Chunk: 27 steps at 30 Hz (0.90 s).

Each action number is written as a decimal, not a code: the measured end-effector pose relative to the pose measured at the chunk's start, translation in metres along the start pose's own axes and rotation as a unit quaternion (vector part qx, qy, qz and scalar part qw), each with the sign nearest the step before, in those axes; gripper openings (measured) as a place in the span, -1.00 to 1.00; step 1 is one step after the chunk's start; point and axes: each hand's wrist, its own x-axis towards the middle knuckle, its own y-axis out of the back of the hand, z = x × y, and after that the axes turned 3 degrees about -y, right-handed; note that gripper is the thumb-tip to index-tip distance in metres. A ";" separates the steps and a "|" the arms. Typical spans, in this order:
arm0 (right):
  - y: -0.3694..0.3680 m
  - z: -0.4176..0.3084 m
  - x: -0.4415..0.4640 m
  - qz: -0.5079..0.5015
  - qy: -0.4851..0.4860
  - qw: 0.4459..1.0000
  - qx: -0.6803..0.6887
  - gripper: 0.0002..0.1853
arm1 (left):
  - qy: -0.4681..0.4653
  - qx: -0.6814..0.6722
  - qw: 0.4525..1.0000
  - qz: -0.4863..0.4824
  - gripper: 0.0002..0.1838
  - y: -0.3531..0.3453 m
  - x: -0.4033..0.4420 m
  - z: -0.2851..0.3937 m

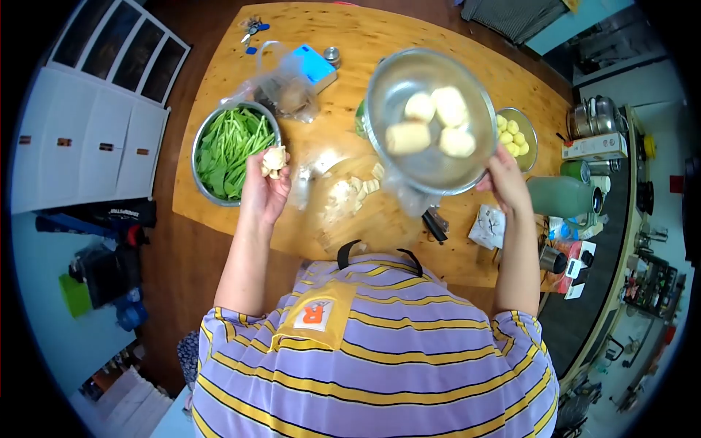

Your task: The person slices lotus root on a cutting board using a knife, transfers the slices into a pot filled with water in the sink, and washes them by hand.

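My left hand (269,191) is closed around a small heap of pale cut pieces (274,160), held palm up beside a metal bowl of leafy greens (232,152). With my right hand (507,181) I grip the lower right rim of a large metal bowl (394,80), lifted and tilted toward me. Inside it lie several thick, pale, peeled chunks (409,139); I cannot tell which vegetable they are. Below, a roundish cutting board (328,223) carries more pale cut pieces (358,191). A black knife handle (434,226) sticks out at the board's right.
A bowl of small peeled yellow balls (513,135) stands on the right of the wooden table (350,29). Clear plastic bags (288,91), a blue box (314,66), a small jar (331,56) and keys (252,31) lie toward the back left. A white packet (488,226) is near my right forearm.
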 end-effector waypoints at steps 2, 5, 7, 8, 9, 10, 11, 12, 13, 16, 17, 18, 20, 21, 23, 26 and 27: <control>-0.032 0.020 0.003 -0.056 -0.035 0.998 -0.014 -0.41 | -0.023 0.000 1.000 0.000 -0.70 0.012 -0.010 0.011; -0.080 0.047 0.012 -0.127 -0.082 0.989 0.004 -0.32 | -0.025 -0.018 1.000 0.003 -0.70 0.034 -0.022 0.024; -0.106 0.060 0.012 -0.143 -0.079 0.987 0.008 -0.32 | -0.030 0.000 0.999 0.017 -0.71 0.043 -0.029 0.027; -0.117 0.064 0.009 -0.143 -0.077 0.987 0.000 -0.34 | -0.029 0.009 0.999 0.022 -0.71 0.047 -0.032 0.028; -0.124 0.068 0.008 -0.149 -0.076 0.986 -0.015 -0.34 | -0.027 0.022 0.999 0.036 -0.72 0.049 -0.034 0.028; -0.127 0.073 0.006 -0.152 -0.076 0.985 -0.031 -0.35 | -0.023 0.030 0.999 0.027 -0.71 0.053 -0.034 0.028; -0.128 0.078 0.004 -0.154 -0.076 0.984 -0.046 -0.36 | -0.017 0.039 0.999 0.018 -0.70 0.059 -0.033 0.027; -0.130 0.083 0.000 -0.138 -0.082 0.986 -0.053 -0.36 | -0.012 0.048 0.999 0.008 -0.70 0.055 -0.033 0.026; -0.129 0.090 -0.008 -0.116 -0.087 0.988 -0.060 -0.36 | -0.033 0.127 0.991 -0.002 -0.66 0.045 -0.033 0.017; -0.125 0.116 -0.010 -0.099 -0.086 0.989 -0.061 -0.33 | -0.041 0.264 0.962 -0.052 -0.62 0.010 -0.035 -0.004; -0.125 0.121 -0.012 -0.092 -0.082 0.990 -0.066 -0.32 | -0.030 0.312 0.946 -0.083 -0.63 -0.005 -0.036 -0.009; -0.125 0.123 -0.013 -0.085 -0.078 0.991 -0.072 -0.32 | -0.023 0.344 0.934 -0.098 -0.65 -0.011 -0.028 -0.018; -0.128 0.126 -0.018 -0.084 -0.066 0.992 -0.064 -0.31 | -0.055 0.427 0.893 -0.134 -0.70 -0.011 -0.006 -0.037; -0.130 0.125 -0.020 -0.084 -0.059 0.993 -0.059 -0.31 | -0.160 0.546 0.806 -0.162 -0.71 -0.016 -0.005 -0.038; -0.134 0.122 -0.022 -0.090 -0.071 0.992 -0.053 -0.29 | -0.179 0.723 0.641 -0.187 -0.72 -0.028 -0.007 -0.037; -0.139 0.119 -0.025 -0.094 -0.080 0.991 -0.041 -0.27 | -0.414 0.776 0.418 -0.230 -0.63 0.013 0.014 -0.056; -0.143 0.118 -0.023 -0.096 -0.081 0.991 -0.036 -0.27 | -0.401 0.764 0.448 -0.234 -0.51 0.007 0.002 -0.048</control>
